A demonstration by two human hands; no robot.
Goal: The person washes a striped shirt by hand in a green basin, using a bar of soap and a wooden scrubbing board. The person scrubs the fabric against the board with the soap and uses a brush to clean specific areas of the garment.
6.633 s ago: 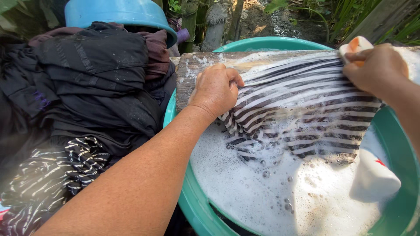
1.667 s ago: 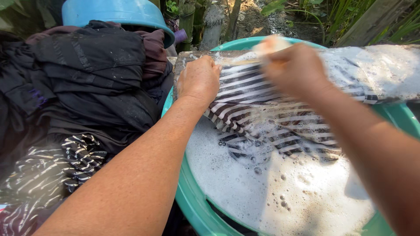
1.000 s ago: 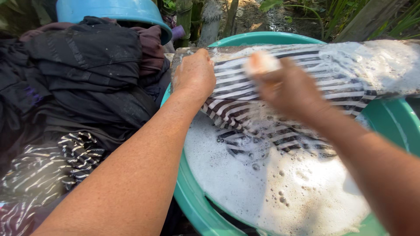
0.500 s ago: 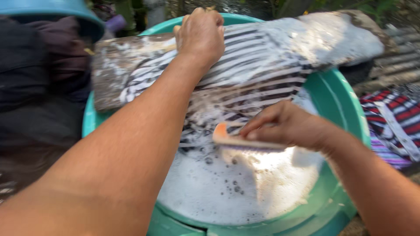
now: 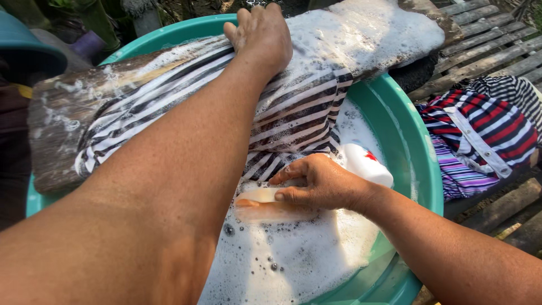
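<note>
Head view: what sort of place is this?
Probably an outdoor hand-washing spot: a teal basin of suds, a striped garment on a wooden board, bamboo slats underfoot.

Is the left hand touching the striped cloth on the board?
Touching. The head view shows the left hand pressed flat on the striped cloth, with no gap between palm and fabric.
</note>
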